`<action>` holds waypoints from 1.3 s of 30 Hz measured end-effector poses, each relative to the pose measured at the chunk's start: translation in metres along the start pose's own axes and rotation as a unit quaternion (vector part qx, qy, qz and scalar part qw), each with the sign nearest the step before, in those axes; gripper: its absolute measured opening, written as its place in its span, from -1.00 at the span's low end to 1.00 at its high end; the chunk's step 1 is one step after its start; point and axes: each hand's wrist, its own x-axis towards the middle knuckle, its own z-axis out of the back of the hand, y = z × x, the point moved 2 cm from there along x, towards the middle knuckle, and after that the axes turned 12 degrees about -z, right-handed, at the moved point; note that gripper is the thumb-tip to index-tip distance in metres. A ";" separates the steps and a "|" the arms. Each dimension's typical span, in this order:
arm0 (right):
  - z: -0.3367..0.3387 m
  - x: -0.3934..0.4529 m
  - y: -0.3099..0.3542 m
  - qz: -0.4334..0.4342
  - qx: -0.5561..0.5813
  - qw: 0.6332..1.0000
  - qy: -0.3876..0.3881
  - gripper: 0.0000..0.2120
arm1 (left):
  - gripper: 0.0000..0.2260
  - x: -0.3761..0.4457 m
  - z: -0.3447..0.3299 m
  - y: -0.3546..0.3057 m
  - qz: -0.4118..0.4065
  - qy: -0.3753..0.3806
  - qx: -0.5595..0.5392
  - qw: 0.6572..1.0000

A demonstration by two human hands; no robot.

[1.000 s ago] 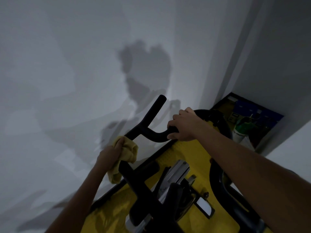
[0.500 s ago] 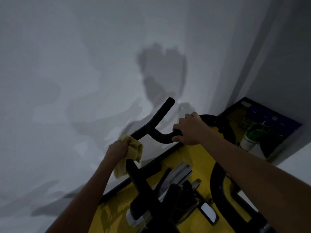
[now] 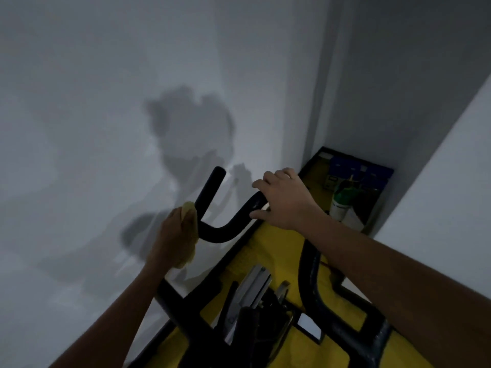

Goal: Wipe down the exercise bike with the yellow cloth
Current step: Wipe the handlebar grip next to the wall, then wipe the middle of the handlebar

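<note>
The exercise bike's black handlebar [image 3: 220, 231] curves across the middle, one upright prong ending at the top left. My left hand [image 3: 172, 235] grips the yellow cloth [image 3: 190, 232] and presses it around the left part of the bar, just below that prong. My right hand [image 3: 285, 199] is curled over the right bend of the handlebar. Below, the bike's black stem and a silver bracket [image 3: 252, 296] show in dim light.
A white wall [image 3: 106, 128] stands close on the left and ahead, carrying my shadow. A yellow floor mat [image 3: 279, 248] with a black border lies under the bike. In the right corner sits a green-and-white bottle [image 3: 341, 200] beside blue boxes [image 3: 364, 171].
My left hand with the cloth has slid up the left side of the handlebar toward the prong. The right hand has kept its hold on the bar.
</note>
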 end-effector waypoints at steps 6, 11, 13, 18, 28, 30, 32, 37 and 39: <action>-0.001 -0.029 -0.018 -0.139 0.089 0.986 -0.024 -0.24 | -0.56 0.028 -0.019 -0.034 -0.096 0.005 -0.049 0.994; -0.004 -0.050 -0.019 -0.231 0.155 0.960 -0.040 -0.12 | -0.48 0.035 -0.036 -0.071 -0.157 0.033 -0.112 0.981; -0.007 -0.060 -0.019 -0.260 0.189 0.946 -0.035 -0.07 | -0.61 0.034 -0.047 -0.083 -0.151 0.070 -0.133 0.977; -0.018 -0.083 -0.016 -0.311 0.264 0.913 -0.017 0.04 | -0.55 0.044 -0.053 -0.095 -0.119 0.076 -0.171 0.975; -0.035 -0.119 -0.012 -0.362 0.253 0.897 0.028 -0.03 | -0.29 0.061 -0.067 -0.117 0.025 0.159 -0.219 0.962; -0.039 -0.125 -0.009 -0.369 0.267 0.890 0.025 -0.08 | -0.33 0.052 -0.076 -0.122 -0.026 0.188 -0.154 0.970; -0.045 -0.129 -0.005 -0.375 0.295 0.879 0.017 -0.14 | -0.46 0.047 -0.079 -0.129 -0.080 0.166 -0.130 0.974; -0.056 -0.133 0.005 -0.378 0.410 0.829 -0.030 -0.33 | -0.40 0.058 -0.091 -0.153 -0.194 0.117 0.018 0.974; -0.057 -0.134 0.009 -0.386 0.448 0.805 -0.053 -0.39 | -0.39 0.068 -0.099 -0.154 -0.199 0.124 0.044 0.971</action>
